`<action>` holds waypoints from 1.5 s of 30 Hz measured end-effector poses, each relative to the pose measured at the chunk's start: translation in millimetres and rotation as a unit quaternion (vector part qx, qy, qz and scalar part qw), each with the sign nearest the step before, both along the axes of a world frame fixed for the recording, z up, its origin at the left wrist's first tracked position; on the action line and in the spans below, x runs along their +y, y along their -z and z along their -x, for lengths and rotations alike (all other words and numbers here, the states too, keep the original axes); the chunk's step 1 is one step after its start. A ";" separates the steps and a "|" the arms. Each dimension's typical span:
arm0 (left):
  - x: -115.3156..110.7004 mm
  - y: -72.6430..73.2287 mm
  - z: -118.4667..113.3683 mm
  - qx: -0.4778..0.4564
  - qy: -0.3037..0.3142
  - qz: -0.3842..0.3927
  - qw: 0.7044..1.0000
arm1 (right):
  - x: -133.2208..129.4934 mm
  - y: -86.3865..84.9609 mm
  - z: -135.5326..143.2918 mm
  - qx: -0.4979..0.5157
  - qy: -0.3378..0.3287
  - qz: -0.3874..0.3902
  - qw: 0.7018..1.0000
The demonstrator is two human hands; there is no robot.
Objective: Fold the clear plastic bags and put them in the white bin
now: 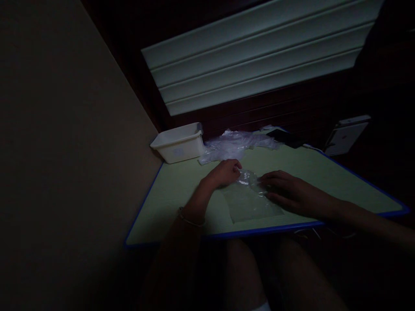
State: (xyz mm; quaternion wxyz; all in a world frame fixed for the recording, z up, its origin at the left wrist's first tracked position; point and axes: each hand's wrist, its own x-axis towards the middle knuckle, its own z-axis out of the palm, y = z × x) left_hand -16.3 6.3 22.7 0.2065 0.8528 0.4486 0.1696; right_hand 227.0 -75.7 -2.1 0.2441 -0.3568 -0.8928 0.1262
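Note:
A clear plastic bag (254,205) lies on the table in front of me, its far part crumpled and shiny. My left hand (225,172) is closed on the bag's far left corner, fingers curled in a pinch. On the other side, my right hand (288,190) rests at the bag's right edge with its fingers stretched out and slightly apart. The fingertips touch or nearly touch the plastic; the dim light does not show which. A bracelet circles my left wrist.
A white plastic bin (180,144) stands at the table's back left corner by the wall. Beside it lies a pile of clear plastic bags (230,144), with a dark flat item (285,138) to its right. The table (175,190) has a blue edge. A white box-like object (346,136) is beyond the right side.

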 end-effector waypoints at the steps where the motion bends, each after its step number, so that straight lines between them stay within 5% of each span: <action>1: -0.4 -0.4 0.3 0.005 0.000 -0.003 1.000 | 0.0 0.1 0.0 -0.002 0.000 -0.001 1.000; 9: -2.3 -3.6 0.9 0.054 0.000 -0.061 0.997 | 1.4 -0.1 0.2 -0.006 -0.012 -0.009 1.000; 13: -14.6 -11.0 -8.8 0.024 0.054 -0.123 0.991 | -0.2 -1.4 1.0 0.001 -0.015 -0.013 1.000; 17: -22.8 -11.2 -15.7 0.042 0.098 -0.117 0.987 | -1.2 -2.7 1.4 -0.002 -0.017 -0.018 1.000; 32: -15.0 -3.5 -11.4 0.084 0.090 -0.077 0.989 | -2.8 -11.0 3.5 -0.003 -0.051 -0.001 0.999; 45: -15.2 -0.2 -10.8 0.087 0.097 -0.088 0.988 | -3.8 -6.0 1.9 0.006 -0.001 -0.008 1.000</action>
